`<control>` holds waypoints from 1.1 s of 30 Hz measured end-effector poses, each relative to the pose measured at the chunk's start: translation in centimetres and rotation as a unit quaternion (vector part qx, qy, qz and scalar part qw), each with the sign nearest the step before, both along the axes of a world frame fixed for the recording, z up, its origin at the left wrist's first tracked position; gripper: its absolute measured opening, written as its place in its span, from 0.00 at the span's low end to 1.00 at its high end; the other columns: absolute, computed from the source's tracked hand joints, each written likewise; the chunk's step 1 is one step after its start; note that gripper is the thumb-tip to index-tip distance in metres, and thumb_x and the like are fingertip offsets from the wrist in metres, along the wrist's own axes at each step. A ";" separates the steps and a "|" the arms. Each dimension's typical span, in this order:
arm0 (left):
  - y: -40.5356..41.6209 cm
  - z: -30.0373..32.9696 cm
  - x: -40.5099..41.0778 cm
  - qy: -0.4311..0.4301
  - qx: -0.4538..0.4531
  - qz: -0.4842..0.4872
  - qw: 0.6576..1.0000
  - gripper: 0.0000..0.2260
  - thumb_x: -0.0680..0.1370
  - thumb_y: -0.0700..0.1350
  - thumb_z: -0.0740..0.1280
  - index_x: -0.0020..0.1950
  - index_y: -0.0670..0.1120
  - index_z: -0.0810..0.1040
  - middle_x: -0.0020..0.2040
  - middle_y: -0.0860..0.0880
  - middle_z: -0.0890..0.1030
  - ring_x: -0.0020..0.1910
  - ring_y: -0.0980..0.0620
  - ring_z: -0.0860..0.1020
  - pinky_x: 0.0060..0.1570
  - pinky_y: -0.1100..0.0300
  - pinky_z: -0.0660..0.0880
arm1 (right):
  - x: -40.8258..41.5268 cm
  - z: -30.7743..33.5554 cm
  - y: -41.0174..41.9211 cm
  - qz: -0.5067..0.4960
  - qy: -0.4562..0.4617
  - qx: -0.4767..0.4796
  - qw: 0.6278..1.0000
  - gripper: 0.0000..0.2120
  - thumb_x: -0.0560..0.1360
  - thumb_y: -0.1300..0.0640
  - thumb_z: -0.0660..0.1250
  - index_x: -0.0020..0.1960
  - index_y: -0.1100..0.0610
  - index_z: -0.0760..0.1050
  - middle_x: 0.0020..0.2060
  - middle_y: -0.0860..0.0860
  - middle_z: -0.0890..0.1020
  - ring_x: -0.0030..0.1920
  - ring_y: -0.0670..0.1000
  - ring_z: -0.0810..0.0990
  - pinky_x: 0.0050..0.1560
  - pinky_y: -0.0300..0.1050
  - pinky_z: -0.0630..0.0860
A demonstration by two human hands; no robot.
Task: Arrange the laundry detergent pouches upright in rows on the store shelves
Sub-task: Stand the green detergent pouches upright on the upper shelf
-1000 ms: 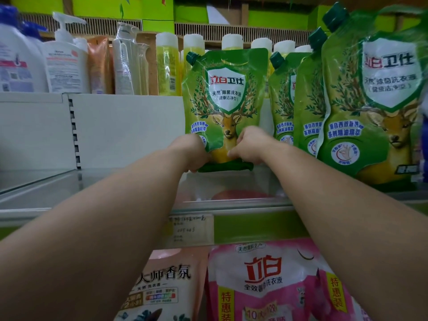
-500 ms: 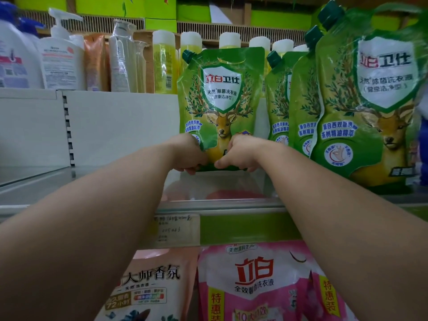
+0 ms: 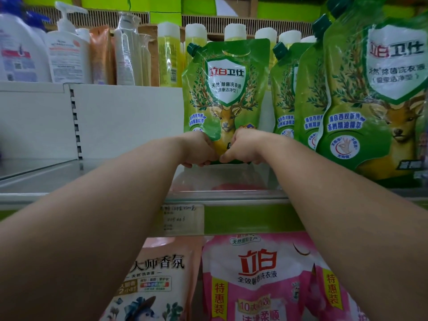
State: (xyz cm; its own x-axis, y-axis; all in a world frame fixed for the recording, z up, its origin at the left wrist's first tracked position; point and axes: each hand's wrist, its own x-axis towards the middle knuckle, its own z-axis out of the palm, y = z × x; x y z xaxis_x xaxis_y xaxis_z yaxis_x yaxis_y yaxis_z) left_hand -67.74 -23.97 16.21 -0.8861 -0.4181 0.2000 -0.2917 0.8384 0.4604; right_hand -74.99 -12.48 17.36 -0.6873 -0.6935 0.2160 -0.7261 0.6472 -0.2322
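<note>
A: Single view, head-worn, wide-angle. Faces the shelf straight on, tilted a little down.

B: How near?

A: Near. Both forearms run up from the bottom corners to mid-frame; the right-hand green pouch fills that edge, bowed by the lens.

B: Lower tier?

A: Pink pouch cut off at the bottom edge.

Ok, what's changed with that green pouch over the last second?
Very little: both hands, left hand and right hand, keep gripping the bottom of the green pouch, which stays upright on the shelf. The other green pouches beside it haven't moved.
</note>
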 end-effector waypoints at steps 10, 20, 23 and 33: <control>1.0 0.5 0.8 0.057 -0.049 0.068 0.995 0.07 0.77 0.45 0.65 0.46 0.41 0.77 0.49 0.40 0.83 0.44 0.44 0.81 0.45 0.54 0.78 | 0.1 0.0 -1.3 -0.008 0.038 -0.081 0.996 0.12 0.72 0.52 0.69 0.35 0.57 0.71 0.33 0.53 0.76 0.32 0.52 0.74 0.28 0.41 0.68; 0.0 0.6 4.8 0.106 -0.116 0.156 0.975 0.09 0.76 0.46 0.68 0.53 0.44 0.77 0.51 0.44 0.80 0.50 0.46 0.78 0.44 0.57 0.75 | 4.5 1.0 -3.3 0.036 0.133 -0.045 0.990 0.13 0.73 0.52 0.68 0.37 0.58 0.69 0.33 0.53 0.71 0.33 0.52 0.71 0.27 0.42 0.63; -0.9 0.6 6.8 0.099 -0.126 0.181 0.970 0.10 0.76 0.46 0.67 0.55 0.43 0.77 0.50 0.45 0.79 0.47 0.46 0.77 0.39 0.57 0.71 | 6.6 0.8 -4.7 0.047 0.159 -0.038 0.985 0.13 0.74 0.54 0.67 0.34 0.56 0.67 0.34 0.53 0.73 0.34 0.53 0.72 0.27 0.42 0.63; -6.4 0.2 16.3 0.121 -0.125 0.249 0.953 0.09 0.76 0.47 0.65 0.37 0.46 0.72 0.36 0.47 0.75 0.35 0.50 0.73 0.29 0.60 0.64 | 15.0 1.0 -10.7 0.102 0.137 -0.086 0.981 0.08 0.73 0.54 0.68 0.49 0.54 0.71 0.45 0.53 0.75 0.45 0.55 0.73 0.41 0.44 0.69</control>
